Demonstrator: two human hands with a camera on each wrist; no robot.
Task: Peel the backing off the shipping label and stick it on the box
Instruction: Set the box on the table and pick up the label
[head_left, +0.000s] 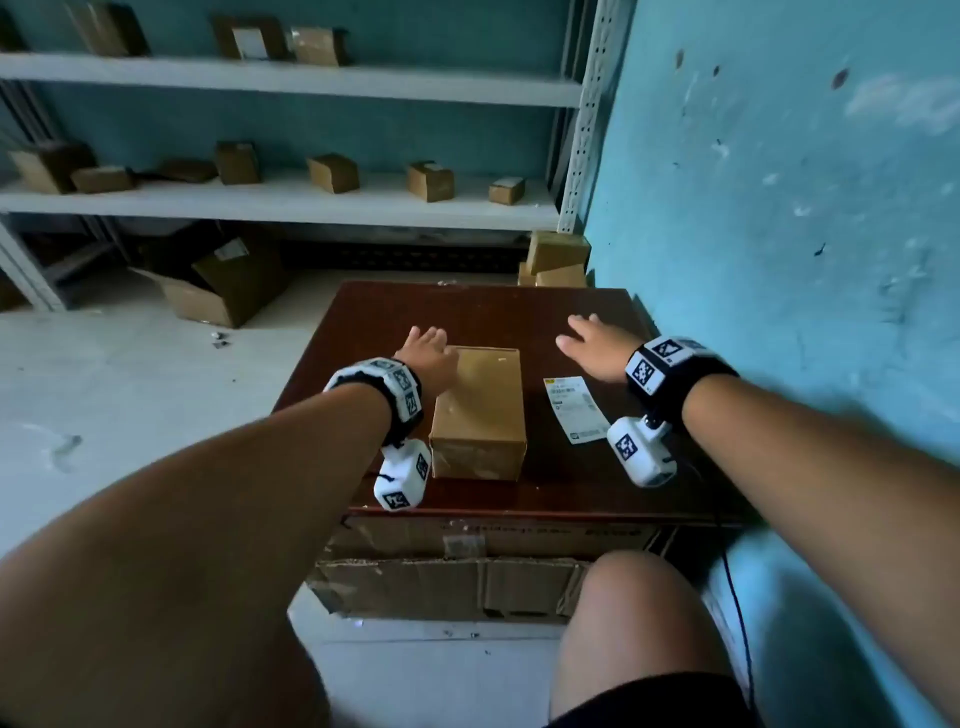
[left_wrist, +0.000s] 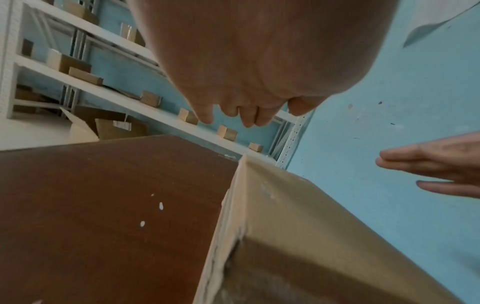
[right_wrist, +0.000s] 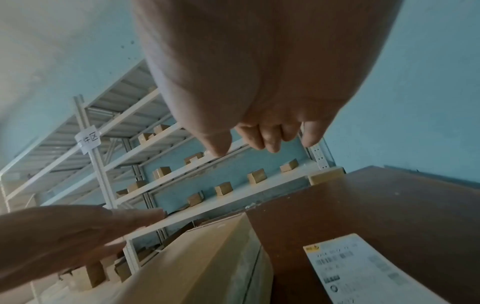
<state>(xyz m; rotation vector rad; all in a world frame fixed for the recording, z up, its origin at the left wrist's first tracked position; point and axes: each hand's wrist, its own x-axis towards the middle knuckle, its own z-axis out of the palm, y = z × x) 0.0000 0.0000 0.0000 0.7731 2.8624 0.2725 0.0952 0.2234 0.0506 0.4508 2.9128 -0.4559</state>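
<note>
A closed brown cardboard box (head_left: 480, 405) (left_wrist: 324, 236) (right_wrist: 202, 263) stands in the middle of the dark wooden table (head_left: 571, 312). The white shipping label (head_left: 575, 409) (right_wrist: 363, 273) lies flat on the table just right of the box. My left hand (head_left: 428, 353) (left_wrist: 241, 82) hovers open, palm down, over the box's far left corner, holding nothing. My right hand (head_left: 597, 348) (right_wrist: 259, 92) hovers open, fingers spread, above the table beyond the label, also holding nothing. Neither hand touches the label.
A blue wall (head_left: 779, 208) runs close along the table's right side. White shelves (head_left: 285, 200) with several small boxes stand behind. An open carton (head_left: 218, 286) lies on the floor at the left. Flattened cardboard (head_left: 452, 582) sits under the table's front edge, beside my knee (head_left: 639, 613).
</note>
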